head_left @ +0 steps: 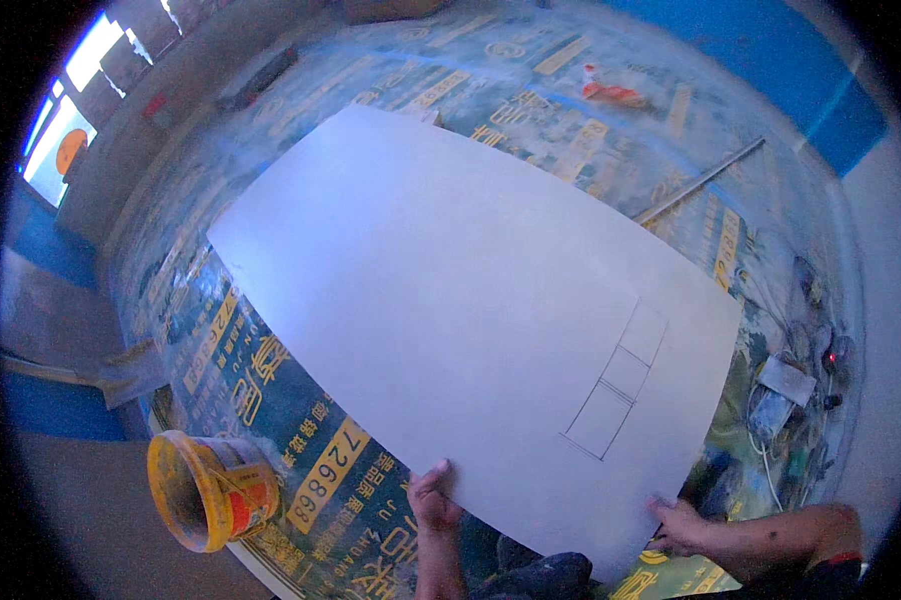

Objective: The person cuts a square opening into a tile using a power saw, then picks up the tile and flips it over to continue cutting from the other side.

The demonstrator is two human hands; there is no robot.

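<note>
A large white board [450,270] stretches across the middle of the view, at a slant above the printed floor sheeting. Dark pencil lines on its right part form a narrow rectangle [615,380] divided by cross lines. At the near left edge my left hand [435,497] grips the board, thumb on top and the other fingers mostly hidden beneath. My right hand [678,526] holds the near right corner, its thumb on the top face and its fingers partly hidden under the edge. Part of my dark-clothed leg [540,578] shows between the hands.
A yellow bucket [185,490] lies tipped or leans at the near left. A long metal strip [705,180] rests on the floor beyond the board. Cables and a white box-like item [785,380] clutter the right side. A red-and-white object [610,92] lies farther back, near a blue wall [770,60].
</note>
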